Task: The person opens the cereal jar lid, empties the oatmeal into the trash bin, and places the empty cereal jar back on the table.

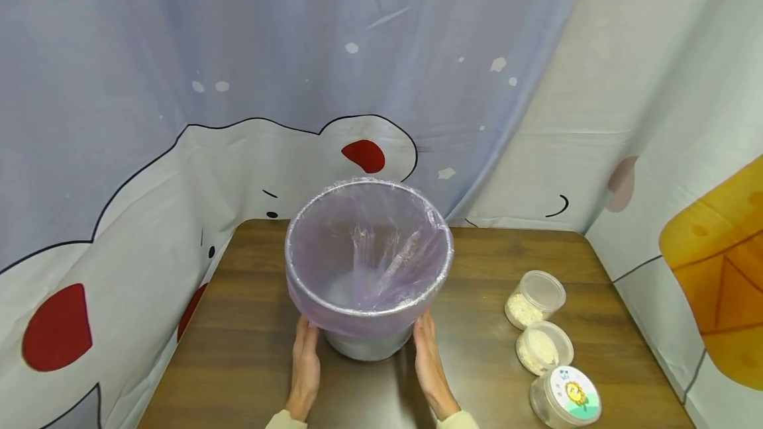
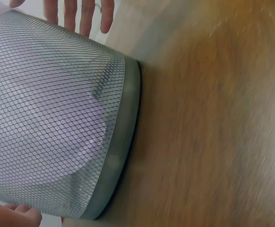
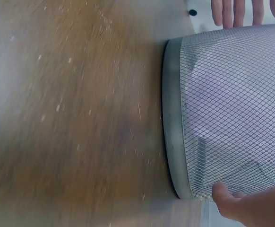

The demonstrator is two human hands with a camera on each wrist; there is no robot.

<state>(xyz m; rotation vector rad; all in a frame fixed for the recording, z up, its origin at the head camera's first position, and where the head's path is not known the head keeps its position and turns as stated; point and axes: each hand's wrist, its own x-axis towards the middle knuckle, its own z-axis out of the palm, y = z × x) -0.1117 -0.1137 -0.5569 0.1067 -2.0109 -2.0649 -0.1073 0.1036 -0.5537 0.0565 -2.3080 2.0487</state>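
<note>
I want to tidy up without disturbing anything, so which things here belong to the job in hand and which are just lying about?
Job in hand:
mesh bin, between the hands
purple liner, folded over its rim
left hand and right hand, at its sides

Seemingly just lying about:
far tub, pale contents
middle tub, pale contents
near tub, flower-picture lid

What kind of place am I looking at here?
Probably a curtained-off indoor corner, perhaps in a home or studio; I can't tell which. Cartoon-printed cloth hangs behind and beside a wood-grain table, on which a lined mesh bin stands.
</note>
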